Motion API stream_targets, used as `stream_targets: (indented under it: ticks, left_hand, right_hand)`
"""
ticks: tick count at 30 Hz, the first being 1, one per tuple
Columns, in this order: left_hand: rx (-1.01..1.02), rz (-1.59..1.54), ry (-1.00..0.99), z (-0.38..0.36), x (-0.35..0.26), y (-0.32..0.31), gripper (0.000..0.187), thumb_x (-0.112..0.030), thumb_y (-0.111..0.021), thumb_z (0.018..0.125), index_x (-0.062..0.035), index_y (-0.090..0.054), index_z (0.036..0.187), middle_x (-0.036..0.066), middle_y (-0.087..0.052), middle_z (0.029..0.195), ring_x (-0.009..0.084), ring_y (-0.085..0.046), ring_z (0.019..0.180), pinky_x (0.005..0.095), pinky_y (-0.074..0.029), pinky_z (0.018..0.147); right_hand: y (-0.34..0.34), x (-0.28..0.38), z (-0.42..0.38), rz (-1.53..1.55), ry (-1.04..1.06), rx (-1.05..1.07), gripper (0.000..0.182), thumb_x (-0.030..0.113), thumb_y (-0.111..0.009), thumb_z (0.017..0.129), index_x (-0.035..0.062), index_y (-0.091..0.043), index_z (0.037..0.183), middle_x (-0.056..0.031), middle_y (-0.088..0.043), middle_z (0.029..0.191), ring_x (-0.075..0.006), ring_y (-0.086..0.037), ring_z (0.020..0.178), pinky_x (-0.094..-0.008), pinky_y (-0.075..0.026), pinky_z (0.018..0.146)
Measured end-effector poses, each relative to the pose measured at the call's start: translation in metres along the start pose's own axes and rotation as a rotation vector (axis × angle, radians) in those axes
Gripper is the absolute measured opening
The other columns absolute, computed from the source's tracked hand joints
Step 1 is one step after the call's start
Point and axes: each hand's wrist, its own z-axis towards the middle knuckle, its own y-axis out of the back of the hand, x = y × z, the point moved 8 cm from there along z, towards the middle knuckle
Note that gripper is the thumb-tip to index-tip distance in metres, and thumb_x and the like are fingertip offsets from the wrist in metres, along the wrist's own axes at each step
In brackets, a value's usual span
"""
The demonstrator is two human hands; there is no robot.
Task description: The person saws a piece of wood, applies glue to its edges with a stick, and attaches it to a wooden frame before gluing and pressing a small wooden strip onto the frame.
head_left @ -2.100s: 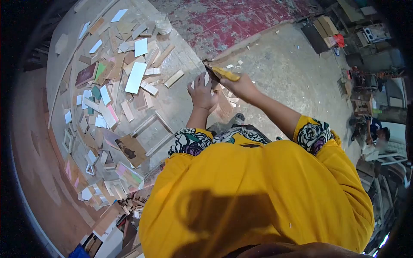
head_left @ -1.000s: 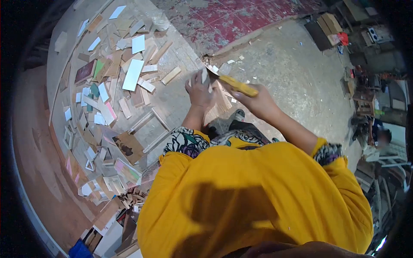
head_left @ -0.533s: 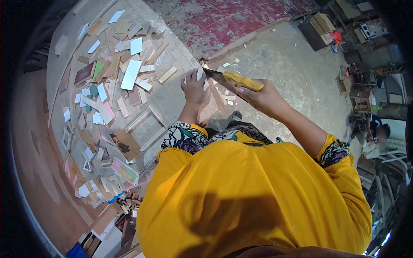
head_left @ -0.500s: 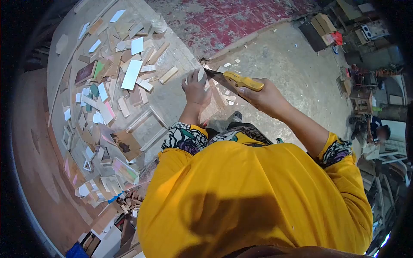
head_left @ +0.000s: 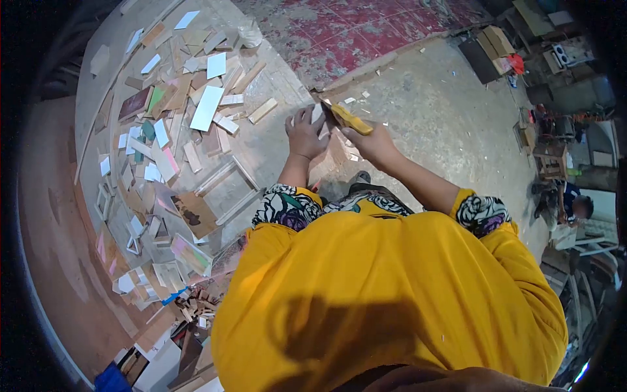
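My right hand [head_left: 377,145] is closed around the yellow handle of a handsaw [head_left: 353,119]. The dark blade lies against a small pale piece of wood [head_left: 318,114] at the table's edge, close to my left fingers. With its fingers bent over that piece, my left hand [head_left: 304,137] grips it against the tabletop. Part of the wood is hidden under the hand, and much of the blade is hidden or seen edge-on.
Many wood offcuts and white panels litter the table [head_left: 277,78] to the left, with a wooden frame [head_left: 225,189] nearer me. Wood chips dot the concrete floor [head_left: 431,124]. Another person [head_left: 573,201] is low at the far right, among stacked boards and furniture parts.
My right hand has pushed the saw forward and left, so its handle is now close to the wood and my left hand. The left hand keeps its grip; the view has shifted slightly.
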Motion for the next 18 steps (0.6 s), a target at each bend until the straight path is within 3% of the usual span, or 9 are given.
stream_targets:
  ticks: [5, 7, 8, 12, 16, 18]
  left_hand:
    - [0.014, -0.072, 0.038, -0.004, -0.003, 0.003, 0.045, -0.032, -0.065, 0.060, -0.0170, -0.062, 0.102, 0.010, -0.042, 0.126, 0.0273, -0.035, 0.118, 0.0505, -0.021, 0.097]
    - [0.005, -0.096, 0.076, -0.002, 0.001, 0.004, 0.039, -0.027, -0.063, 0.058, -0.0137, -0.065, 0.094, 0.010, -0.043, 0.126, 0.0265, -0.035, 0.119, 0.0496, -0.021, 0.098]
    - [0.006, -0.096, 0.077, 0.000, 0.001, 0.005, 0.039, -0.027, -0.063, 0.058, -0.0137, -0.065, 0.094, 0.010, -0.043, 0.126, 0.0265, -0.035, 0.119, 0.0496, -0.021, 0.098]
    - [-0.011, -0.061, 0.069, -0.002, 0.000, 0.003, 0.045, -0.031, -0.065, 0.059, -0.0165, -0.063, 0.102, 0.009, -0.042, 0.127, 0.0255, -0.033, 0.120, 0.0499, -0.020, 0.097]
    - [0.025, -0.028, 0.073, -0.002, 0.001, -0.001, 0.052, -0.035, -0.066, 0.061, -0.0198, -0.060, 0.109, 0.008, -0.041, 0.127, 0.0248, -0.033, 0.120, 0.0501, -0.020, 0.097]
    - [0.042, -0.028, 0.071, -0.002, -0.001, -0.001, 0.052, -0.036, -0.065, 0.061, -0.0201, -0.059, 0.110, 0.008, -0.041, 0.127, 0.0251, -0.032, 0.120, 0.0502, -0.020, 0.096]
  right_hand:
    - [-0.008, -0.049, -0.025, -0.026, -0.073, 0.025, 0.038, 0.033, -0.063, 0.077, -0.0027, -0.059, 0.089, -0.0193, -0.060, 0.073, -0.0309, -0.060, 0.068, -0.0357, -0.045, 0.063]
    - [-0.015, -0.028, -0.046, -0.014, 0.278, 0.036, 0.034, 0.030, -0.062, 0.079, -0.0020, -0.057, 0.091, -0.0184, -0.060, 0.074, -0.0290, -0.059, 0.069, -0.0356, -0.045, 0.063]
    - [-0.014, -0.030, -0.043, -0.013, 0.277, 0.038, 0.034, 0.030, -0.062, 0.079, -0.0020, -0.057, 0.091, -0.0184, -0.060, 0.074, -0.0290, -0.059, 0.069, -0.0356, -0.045, 0.063]
    - [0.007, -0.001, -0.046, 0.044, 0.124, 0.031, 0.026, 0.024, -0.060, 0.081, -0.0012, -0.057, 0.088, -0.0164, -0.057, 0.070, -0.0267, -0.055, 0.063, -0.0339, -0.044, 0.062]
    - [0.040, 0.019, -0.069, 0.038, 0.043, 0.057, 0.026, 0.023, -0.060, 0.080, -0.0023, -0.057, 0.085, -0.0135, -0.056, 0.067, -0.0187, -0.050, 0.059, -0.0305, -0.042, 0.060]
    - [0.043, 0.017, -0.070, 0.018, -0.105, 0.093, 0.026, 0.023, -0.061, 0.080, -0.0022, -0.057, 0.085, -0.0107, -0.057, 0.066, -0.0170, -0.050, 0.059, -0.0301, -0.042, 0.060]
